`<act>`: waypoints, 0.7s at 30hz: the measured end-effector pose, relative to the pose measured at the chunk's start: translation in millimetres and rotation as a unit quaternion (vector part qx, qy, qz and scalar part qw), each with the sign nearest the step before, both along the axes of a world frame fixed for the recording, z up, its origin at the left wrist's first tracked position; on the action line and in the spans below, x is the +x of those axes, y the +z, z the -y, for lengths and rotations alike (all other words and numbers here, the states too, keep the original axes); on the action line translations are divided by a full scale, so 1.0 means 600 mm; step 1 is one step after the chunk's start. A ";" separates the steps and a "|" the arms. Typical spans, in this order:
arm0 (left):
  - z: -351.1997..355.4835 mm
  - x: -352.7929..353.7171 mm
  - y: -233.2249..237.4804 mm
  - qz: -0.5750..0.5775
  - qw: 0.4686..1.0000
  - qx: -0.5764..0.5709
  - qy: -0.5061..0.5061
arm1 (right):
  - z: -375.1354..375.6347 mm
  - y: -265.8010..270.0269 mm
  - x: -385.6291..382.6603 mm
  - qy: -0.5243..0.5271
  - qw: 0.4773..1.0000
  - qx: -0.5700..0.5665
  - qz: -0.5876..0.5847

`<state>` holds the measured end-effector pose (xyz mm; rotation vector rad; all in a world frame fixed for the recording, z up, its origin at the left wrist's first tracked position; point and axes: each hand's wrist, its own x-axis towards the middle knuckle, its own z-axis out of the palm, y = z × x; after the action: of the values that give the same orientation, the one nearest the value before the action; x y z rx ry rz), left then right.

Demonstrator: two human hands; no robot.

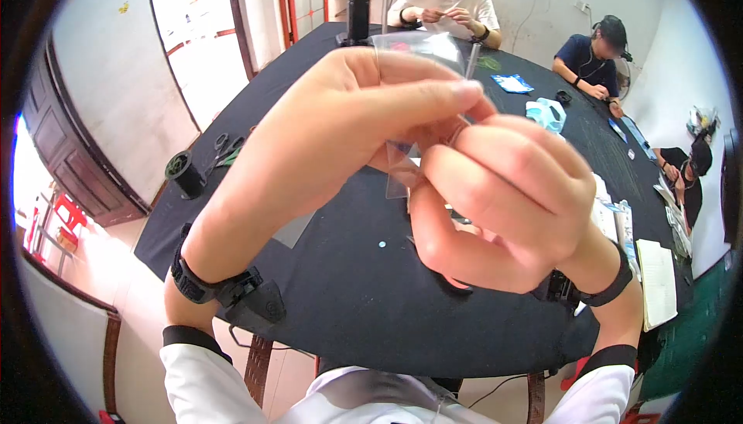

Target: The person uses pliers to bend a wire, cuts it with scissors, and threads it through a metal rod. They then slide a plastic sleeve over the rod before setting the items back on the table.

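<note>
Both my hands are raised close together over the black-covered table (364,300). My left hand (333,122) is closed in a pinch, thumb stretched along the fingers, with a clear plastic sheet or bag (418,43) showing behind it. Part of the plastic also hangs below the fingers. My right hand (503,192) has its fingers curled against the left fingertips; I cannot tell what lies inside its grip. A thin grey stick (472,60) rises just beyond the left thumb tip. Black straps circle both wrists.
At the left edge stand a black cup (184,175) and scissors (221,147). A black cylinder (357,17), a blue packet (512,83) and a light-blue item (546,114) lie farther off. Right, an open notebook (658,284). Several people sit around the table.
</note>
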<state>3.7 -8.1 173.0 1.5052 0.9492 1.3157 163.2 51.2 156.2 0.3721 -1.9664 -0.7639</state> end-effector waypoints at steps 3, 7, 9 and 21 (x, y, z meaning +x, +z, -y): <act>0.023 -0.017 -0.023 -0.072 0.996 0.004 0.053 | 0.002 -0.035 -0.013 -0.006 0.998 -0.044 0.034; 0.018 -0.094 -0.070 -0.140 0.984 -0.097 0.049 | -0.007 -0.079 -0.015 -0.027 0.989 -0.099 0.105; 0.007 -0.141 -0.114 -0.132 0.971 -0.177 0.088 | -0.011 -0.086 -0.002 -0.054 0.978 -0.133 0.148; 0.001 -0.218 -0.263 -0.413 0.873 -0.194 0.170 | -0.073 -0.113 0.069 -0.165 0.937 -0.263 0.159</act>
<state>-127.0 -8.6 15.4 1.6218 1.9684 0.5825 204.4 95.0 88.6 -0.1752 -2.4792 -0.3600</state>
